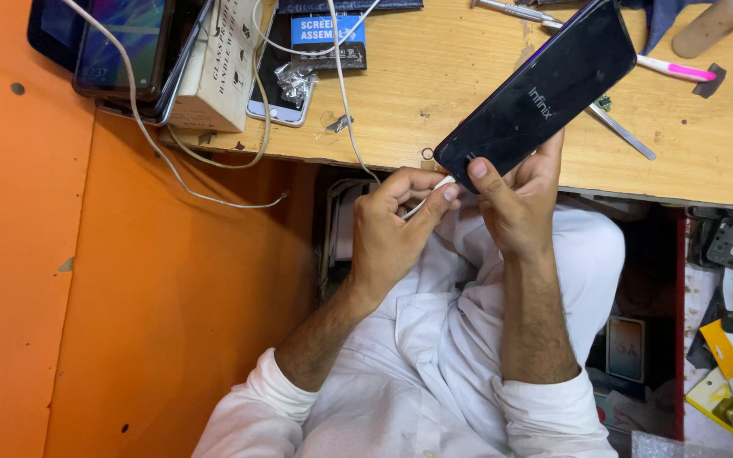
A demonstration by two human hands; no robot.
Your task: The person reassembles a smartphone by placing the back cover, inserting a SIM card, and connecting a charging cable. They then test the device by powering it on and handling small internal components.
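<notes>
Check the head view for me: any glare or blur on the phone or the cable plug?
Head view: sharp and evenly lit; the dark phone shows only a soft sheen, no hard glare. The white cable plug at its lower end is small and partly hidden by the left hand and right hand.

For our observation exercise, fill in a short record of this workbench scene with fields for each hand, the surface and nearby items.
Left hand: left hand pinches a white cable plug at the phone's bottom edge
Right hand: right hand grips the dark phone, its back facing up, tilted
Surface: wooden table
Nearby: pink-tipped pen, metal tweezers, cardboard box, stacked phones
Left side: orange wall
</notes>
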